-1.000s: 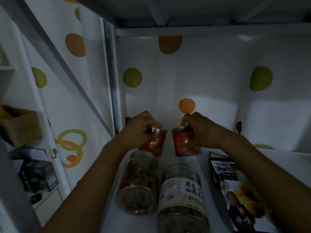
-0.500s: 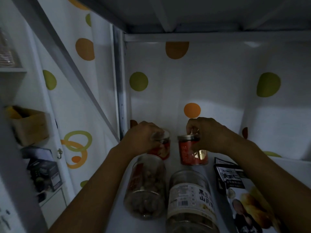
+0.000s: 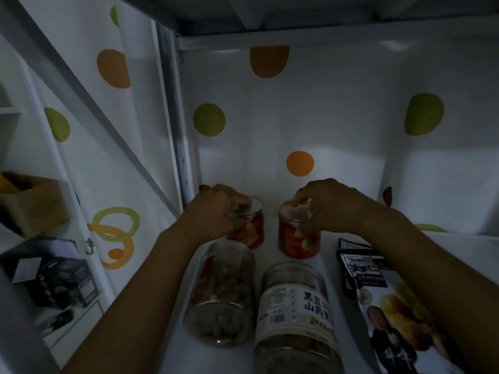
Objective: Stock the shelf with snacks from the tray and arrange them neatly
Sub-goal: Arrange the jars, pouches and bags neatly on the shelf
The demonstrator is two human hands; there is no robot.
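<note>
Head view: inside a dim bay lined with polka-dot white sheeting (image 3: 337,117), we see a person's left hand (image 3: 216,213) curled from above over the clear lid of a small red-labelled plastic jar (image 3: 251,234). The right hand (image 3: 333,209) pinches the lid rim of a second red-labelled jar (image 3: 295,242) the same way. Both jars stand upright on the white shelf board (image 3: 459,257), near the back wall, side by side with a gap between them. Closer to us sit a large clear plastic jar of nuts (image 3: 222,298), a large clear jar with a white label (image 3: 294,311) and a printed snack pouch (image 3: 378,306). We judge the step in hand to be setting the back row. The next move calls for squaring the two jars, labels forward, then letting go without tipping them.
</note>
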